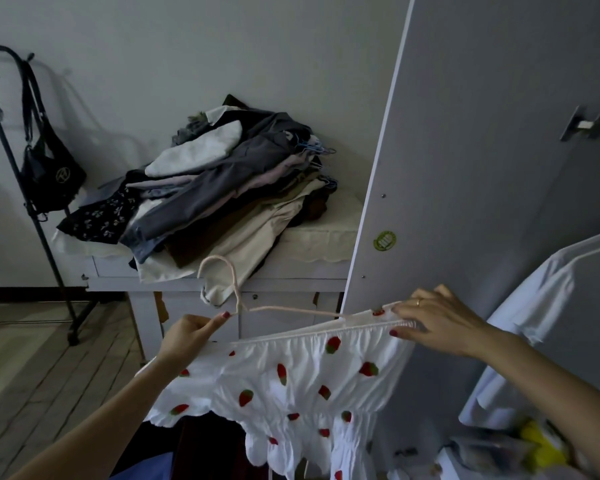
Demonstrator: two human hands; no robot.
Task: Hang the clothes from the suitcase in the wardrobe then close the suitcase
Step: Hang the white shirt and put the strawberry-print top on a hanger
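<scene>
We hold a white strawberry-print garment [291, 372] in front of the open wardrobe door [465, 150]. Our left hand [187, 336] pinches the pale hanger [236, 299] at its neck, left of the door's edge. Our right hand [437, 320] grips the garment's elastic top hem against the door. A pile of clothes [222, 192] lies on the table [323, 233], left of the door.

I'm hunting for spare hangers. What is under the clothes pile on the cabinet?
Under the clothes pile lies a white scalloped cloth on the cabinet. Blue hanger hooks stick out; the rest is covered.
</scene>
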